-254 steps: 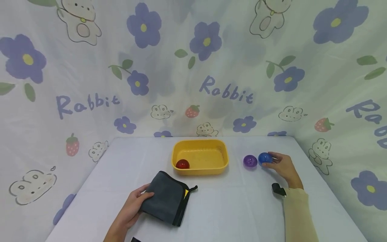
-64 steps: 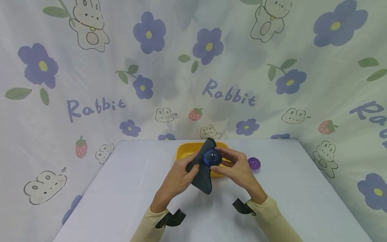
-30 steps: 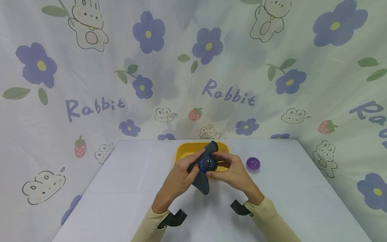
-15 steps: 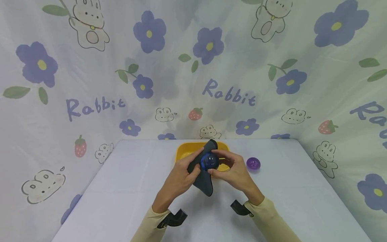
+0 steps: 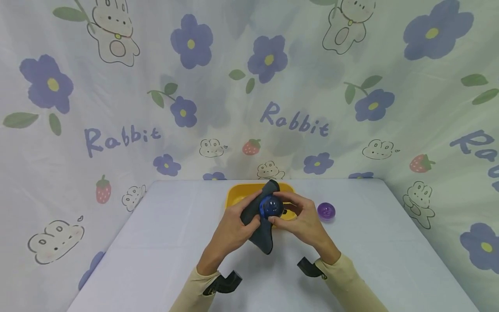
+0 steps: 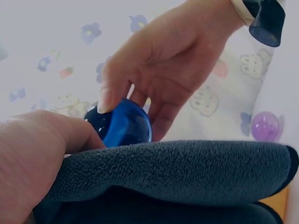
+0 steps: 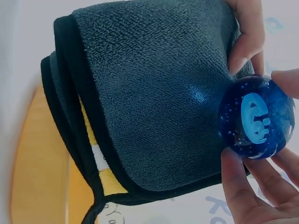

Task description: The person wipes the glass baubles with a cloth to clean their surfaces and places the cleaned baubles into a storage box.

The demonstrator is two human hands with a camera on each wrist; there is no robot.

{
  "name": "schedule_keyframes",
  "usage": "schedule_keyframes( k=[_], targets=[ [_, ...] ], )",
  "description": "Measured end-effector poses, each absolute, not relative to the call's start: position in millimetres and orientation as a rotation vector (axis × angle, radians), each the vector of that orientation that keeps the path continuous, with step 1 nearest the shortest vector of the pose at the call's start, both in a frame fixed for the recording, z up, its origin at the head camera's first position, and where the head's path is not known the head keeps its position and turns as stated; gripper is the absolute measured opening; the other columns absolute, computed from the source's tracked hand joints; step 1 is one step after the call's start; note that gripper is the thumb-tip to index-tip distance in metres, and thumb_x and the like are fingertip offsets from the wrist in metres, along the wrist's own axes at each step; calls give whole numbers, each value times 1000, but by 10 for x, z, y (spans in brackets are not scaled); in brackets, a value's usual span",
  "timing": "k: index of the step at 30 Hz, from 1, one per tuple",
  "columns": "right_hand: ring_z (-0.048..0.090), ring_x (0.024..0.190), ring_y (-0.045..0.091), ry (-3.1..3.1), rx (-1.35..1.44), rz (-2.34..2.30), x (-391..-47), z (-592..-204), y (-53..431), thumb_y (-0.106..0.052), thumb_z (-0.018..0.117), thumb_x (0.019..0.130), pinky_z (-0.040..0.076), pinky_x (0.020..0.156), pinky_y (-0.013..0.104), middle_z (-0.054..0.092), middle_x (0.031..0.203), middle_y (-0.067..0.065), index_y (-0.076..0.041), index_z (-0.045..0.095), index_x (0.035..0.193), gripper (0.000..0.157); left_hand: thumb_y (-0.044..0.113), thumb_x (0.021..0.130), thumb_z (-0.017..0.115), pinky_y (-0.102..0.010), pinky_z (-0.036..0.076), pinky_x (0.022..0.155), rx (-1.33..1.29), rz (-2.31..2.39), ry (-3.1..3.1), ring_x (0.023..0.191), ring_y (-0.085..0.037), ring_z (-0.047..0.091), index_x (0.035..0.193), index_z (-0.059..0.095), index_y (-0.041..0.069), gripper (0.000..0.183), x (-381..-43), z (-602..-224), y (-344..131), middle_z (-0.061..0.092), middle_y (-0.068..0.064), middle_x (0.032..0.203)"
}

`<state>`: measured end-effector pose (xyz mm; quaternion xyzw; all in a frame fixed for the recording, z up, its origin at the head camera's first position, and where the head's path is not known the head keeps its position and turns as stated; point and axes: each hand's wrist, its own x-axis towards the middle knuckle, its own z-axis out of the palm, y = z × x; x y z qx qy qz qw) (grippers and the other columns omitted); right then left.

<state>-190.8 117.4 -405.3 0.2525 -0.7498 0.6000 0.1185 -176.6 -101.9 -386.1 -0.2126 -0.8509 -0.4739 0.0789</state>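
A folded dark grey towel point(image 5: 263, 238) with black edging hangs from my left hand point(image 5: 231, 227), thumb on the near face. My right hand point(image 5: 306, 219) pinches a shiny blue ball point(image 5: 274, 206) between thumb and fingers, up against the towel. In the right wrist view the ball point(image 7: 257, 116) shows small specks and a pale reflection, and the towel point(image 7: 154, 93) spreads beside it with a yellow and white strip inside its fold. From the left wrist, the ball point(image 6: 126, 123) appears just above the towel's upper fold. Both hands are held above the table.
A yellow bin point(image 5: 239, 190) stands behind the hands, its inside mostly hidden by them and the towel. To its right a purple ball point(image 5: 326, 211) lies on the white table point(image 5: 156, 242). A printed curtain point(image 5: 218, 99) closes off the back.
Since the oldest frame, the right hand has picked the blue ball up from beside the purple one and brought it to the raised towel. Lately the ball and towel shift and turn slightly.
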Motion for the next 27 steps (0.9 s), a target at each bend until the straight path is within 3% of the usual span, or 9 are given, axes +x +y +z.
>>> schedule_keyframes(
  k=[6, 11, 19, 27],
  targets=[
    [66, 117, 21, -2194, 721, 1742, -1896, -4041, 1174, -8, 84, 80, 54, 101, 27, 70, 129, 12, -9, 69, 130, 53, 8, 90, 65, -33, 62, 86, -628, -1415, -2533, 106, -21, 67, 150, 55, 26, 63, -1763, -3864, -1006, 64, -6, 144],
    [68, 116, 22, -2152, 729, 1729, -1905, -4051, 1176, -7, 84, 80, 55, 100, 28, 70, 129, 13, -8, 69, 130, 52, 6, 90, 64, -32, 61, 88, -613, -1446, -2516, 106, -21, 66, 149, 56, 23, 62, -1760, -3858, -990, 64, -5, 145],
    [68, 111, 12, -2122, 695, 1729, -1993, -4105, 1204, -4, 84, 80, 55, 98, 24, 70, 130, 16, -4, 67, 132, 55, 4, 90, 62, -39, 61, 92, -610, -1470, -2471, 102, -21, 66, 147, 58, 21, 60, -1759, -3872, -973, 64, -5, 144],
    [67, 115, 30, -2218, 680, 1804, -2025, -4124, 1231, -6, 84, 80, 57, 99, 29, 66, 133, 18, -5, 65, 134, 56, 1, 91, 61, -40, 61, 92, -627, -1490, -2414, 105, -22, 69, 145, 61, 21, 58, -1749, -3879, -967, 65, -6, 143]
  ],
)
